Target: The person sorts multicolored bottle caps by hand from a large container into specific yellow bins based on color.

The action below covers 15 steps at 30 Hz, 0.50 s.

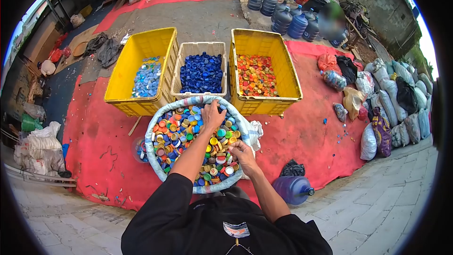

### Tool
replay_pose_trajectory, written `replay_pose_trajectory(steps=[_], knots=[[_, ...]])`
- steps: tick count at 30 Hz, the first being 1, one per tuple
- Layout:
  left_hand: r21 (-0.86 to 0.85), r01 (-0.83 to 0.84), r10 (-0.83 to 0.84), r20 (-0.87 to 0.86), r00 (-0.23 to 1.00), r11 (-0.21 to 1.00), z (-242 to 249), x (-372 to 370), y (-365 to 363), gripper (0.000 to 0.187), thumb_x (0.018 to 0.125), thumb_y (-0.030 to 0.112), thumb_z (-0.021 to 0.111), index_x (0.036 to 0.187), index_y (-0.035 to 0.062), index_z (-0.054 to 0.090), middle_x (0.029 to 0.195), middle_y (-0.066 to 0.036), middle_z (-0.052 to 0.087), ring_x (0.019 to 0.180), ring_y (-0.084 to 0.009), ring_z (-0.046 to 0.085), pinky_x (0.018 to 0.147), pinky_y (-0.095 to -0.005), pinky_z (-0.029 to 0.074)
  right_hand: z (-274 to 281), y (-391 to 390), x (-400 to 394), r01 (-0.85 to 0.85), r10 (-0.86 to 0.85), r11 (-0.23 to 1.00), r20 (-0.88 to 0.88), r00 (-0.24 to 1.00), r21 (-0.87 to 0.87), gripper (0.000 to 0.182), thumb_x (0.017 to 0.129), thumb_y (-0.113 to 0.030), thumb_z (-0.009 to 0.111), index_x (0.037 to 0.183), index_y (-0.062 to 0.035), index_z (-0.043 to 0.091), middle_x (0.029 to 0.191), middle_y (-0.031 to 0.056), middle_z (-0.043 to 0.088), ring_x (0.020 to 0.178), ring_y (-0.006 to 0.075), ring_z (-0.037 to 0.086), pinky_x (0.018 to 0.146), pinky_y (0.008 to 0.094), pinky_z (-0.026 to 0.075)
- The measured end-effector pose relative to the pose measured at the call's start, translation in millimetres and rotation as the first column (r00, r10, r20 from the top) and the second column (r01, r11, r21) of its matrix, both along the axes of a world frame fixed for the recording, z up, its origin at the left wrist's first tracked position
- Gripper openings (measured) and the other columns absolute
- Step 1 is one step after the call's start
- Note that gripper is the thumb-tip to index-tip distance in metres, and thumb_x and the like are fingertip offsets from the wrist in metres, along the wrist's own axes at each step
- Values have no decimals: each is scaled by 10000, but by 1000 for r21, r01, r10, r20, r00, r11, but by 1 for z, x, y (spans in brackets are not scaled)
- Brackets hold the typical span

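A round sack [153, 160] with a rolled pale-blue rim is full of mixed coloured bottle caps [188, 123]. My left hand [212, 115] reaches to the far side of the pile, its fingers bent together over the caps near the rim. At the right side of the pile is my right hand [243, 157], thumb and fingers pinched close to a yellow cap [232, 140]. What either hand grips is too small to make out. Beyond the sack stand a yellow crate [165, 73] with light-blue caps, a white crate [200, 47] with dark-blue caps, and another yellow crate [288, 78] with orange, red and yellow caps.
A large water bottle [290, 190] lies on the red mat [321, 151] at right. Filled sacks [387, 99] line the right side, with more sacks [42, 148] at left. Several upright water jugs [283, 19] and a blurred person [331, 21] are at the back.
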<state>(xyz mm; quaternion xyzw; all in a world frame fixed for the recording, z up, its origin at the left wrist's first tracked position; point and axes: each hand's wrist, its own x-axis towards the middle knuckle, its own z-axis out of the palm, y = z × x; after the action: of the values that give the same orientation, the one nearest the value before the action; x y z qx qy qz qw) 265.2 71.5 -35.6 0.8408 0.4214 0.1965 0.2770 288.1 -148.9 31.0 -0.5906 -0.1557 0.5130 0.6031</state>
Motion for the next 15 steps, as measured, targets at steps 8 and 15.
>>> replay_pose_trajectory(steps=[8,15], knots=[[-400,-4,198,446,873,917,10,-30,-5,487,803,213,696,1213,18,518,957,-86,580,853,-234,573,776,-381,460,-5,14,32,-35,29,999,862,505,-14,237,783,-78,683,992,1,605,872,150,664,776,271,658,692,364,517],[-777,568,817,498,289,273,35,-138,-55,248,777,66,562,1020,19,547,915,-95,579,845,-221,574,799,-357,490,-6,74,85,-315,316,895,947,-55,-316,527,723,-44,618,1243,-87,540,1000,166,668,857,356,656,719,442,533]])
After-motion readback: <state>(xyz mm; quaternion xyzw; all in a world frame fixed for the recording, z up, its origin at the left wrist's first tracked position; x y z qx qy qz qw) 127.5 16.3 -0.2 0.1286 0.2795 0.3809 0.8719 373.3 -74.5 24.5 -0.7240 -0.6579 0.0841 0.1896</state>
